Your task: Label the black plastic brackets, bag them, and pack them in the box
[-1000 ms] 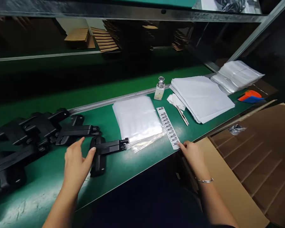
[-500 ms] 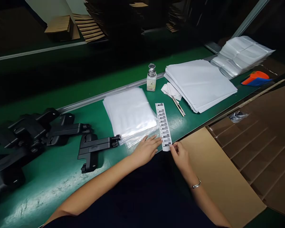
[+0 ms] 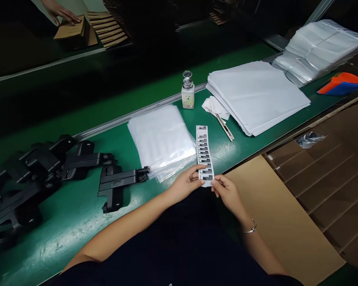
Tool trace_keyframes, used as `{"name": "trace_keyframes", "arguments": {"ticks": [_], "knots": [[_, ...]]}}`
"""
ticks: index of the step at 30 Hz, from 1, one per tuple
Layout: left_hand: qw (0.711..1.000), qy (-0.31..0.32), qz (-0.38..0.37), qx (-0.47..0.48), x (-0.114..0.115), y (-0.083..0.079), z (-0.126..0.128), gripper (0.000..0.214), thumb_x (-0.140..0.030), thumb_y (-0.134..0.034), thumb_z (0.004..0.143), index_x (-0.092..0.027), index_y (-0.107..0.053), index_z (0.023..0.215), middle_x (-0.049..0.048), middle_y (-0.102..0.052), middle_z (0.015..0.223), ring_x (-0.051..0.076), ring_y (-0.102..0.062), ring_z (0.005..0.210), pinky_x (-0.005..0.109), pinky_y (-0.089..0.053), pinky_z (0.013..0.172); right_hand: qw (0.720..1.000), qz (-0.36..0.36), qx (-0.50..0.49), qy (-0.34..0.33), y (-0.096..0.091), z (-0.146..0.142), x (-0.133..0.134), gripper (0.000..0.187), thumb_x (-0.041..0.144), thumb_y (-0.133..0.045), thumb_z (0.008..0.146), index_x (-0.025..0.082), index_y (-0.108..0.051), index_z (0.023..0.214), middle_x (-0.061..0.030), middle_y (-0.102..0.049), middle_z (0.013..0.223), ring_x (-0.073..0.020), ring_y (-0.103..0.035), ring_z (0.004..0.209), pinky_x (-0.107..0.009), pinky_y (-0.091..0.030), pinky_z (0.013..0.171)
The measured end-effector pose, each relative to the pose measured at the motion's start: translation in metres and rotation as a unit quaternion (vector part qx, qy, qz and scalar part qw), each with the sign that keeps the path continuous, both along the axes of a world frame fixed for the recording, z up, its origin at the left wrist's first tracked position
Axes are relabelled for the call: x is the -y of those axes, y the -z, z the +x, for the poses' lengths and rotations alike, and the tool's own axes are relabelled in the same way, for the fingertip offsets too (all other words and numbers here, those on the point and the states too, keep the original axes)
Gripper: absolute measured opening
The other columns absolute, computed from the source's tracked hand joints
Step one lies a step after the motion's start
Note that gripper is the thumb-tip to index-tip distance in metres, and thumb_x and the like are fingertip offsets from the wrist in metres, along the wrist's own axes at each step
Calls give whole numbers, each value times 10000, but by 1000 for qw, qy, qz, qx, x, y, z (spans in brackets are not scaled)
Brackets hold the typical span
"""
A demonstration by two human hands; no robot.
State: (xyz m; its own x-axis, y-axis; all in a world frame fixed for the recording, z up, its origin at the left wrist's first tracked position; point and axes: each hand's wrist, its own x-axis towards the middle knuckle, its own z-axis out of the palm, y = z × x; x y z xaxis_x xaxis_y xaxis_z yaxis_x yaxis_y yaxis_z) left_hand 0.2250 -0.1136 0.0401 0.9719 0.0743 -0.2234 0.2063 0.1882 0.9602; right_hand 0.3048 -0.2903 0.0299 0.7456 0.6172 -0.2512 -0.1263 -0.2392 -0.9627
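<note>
A long white strip of printed labels (image 3: 203,151) lies on the green bench, its near end lifted at the bench edge. My left hand (image 3: 185,183) pinches that near end from the left. My right hand (image 3: 226,191), with a thin bracelet at the wrist, pinches it from the right. Just left of the strip lies a stack of clear plastic bags (image 3: 161,139). A black plastic part (image 3: 117,186) lies alone further left, untouched.
A heap of black parts (image 3: 30,174) fills the left. Behind the strip stand a small pump bottle (image 3: 187,92), a utility knife (image 3: 225,129), stacked white sheets (image 3: 256,93) and more bags (image 3: 319,47). A divided cardboard box (image 3: 316,190) sits right. Another person's hand (image 3: 59,12) touches cardboard far back.
My left hand left the black part, crossed right to the label strip and now pinches its near end. My right hand stayed at the strip. Another person's hand appeared at the back.
</note>
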Motion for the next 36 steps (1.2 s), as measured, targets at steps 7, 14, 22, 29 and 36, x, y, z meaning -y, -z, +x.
{"name": "trace_keyframes", "arguments": {"ticks": [7, 14, 22, 29, 36], "knots": [[996, -67, -28, -42, 9, -4, 14, 256, -336, -737, 768, -156, -649, 927, 42, -727, 867, 173, -680, 823, 284, -507, 798, 938, -22, 326, 115, 7, -4, 2, 155, 305, -601, 909, 242, -647, 1044, -37, -640, 906, -155, -621, 758, -297, -536, 647], [996, -65, -4, -65, 11, -1, 18, 223, -266, -675, 779, -158, -654, 972, 66, -751, 955, 218, -708, 937, 335, -528, 888, 763, -115, 627, 104, 3, 0, -2, 79, 199, -646, 889, 229, -706, 930, -66, -659, 896, -191, -610, 835, -345, -508, 753], [994, 28, 98, -37, 9, -5, 11, 595, -127, -585, 777, -110, -472, 1361, 147, -723, 1146, 262, -702, 1053, 384, -540, 936, 839, 5, 516, 172, -6, 1, 1, 42, 233, -629, 881, 239, -667, 863, -38, -642, 877, -186, -627, 842, -402, -526, 853], [870, -32, 491, -24, -62, -37, -50, 482, -342, -465, 933, -243, -535, 1399, 54, -764, 1044, 277, -726, 939, 365, -561, 835, 988, 79, 72, 112, 2, 11, -38, 304, 444, -617, 882, 229, -647, 1095, -92, -663, 1189, -240, -630, 1122, -449, -497, 998], [794, -206, 568, -64, -183, 0, -159, 422, -332, -362, 956, -154, -640, 1220, 122, -597, 1379, 297, -436, 1391, 542, -349, 1155, 965, 87, 190, 159, 6, 15, -70, 224, 415, -648, 855, 201, -668, 917, -103, -633, 1233, -265, -574, 1200, -511, -417, 1064]]}}
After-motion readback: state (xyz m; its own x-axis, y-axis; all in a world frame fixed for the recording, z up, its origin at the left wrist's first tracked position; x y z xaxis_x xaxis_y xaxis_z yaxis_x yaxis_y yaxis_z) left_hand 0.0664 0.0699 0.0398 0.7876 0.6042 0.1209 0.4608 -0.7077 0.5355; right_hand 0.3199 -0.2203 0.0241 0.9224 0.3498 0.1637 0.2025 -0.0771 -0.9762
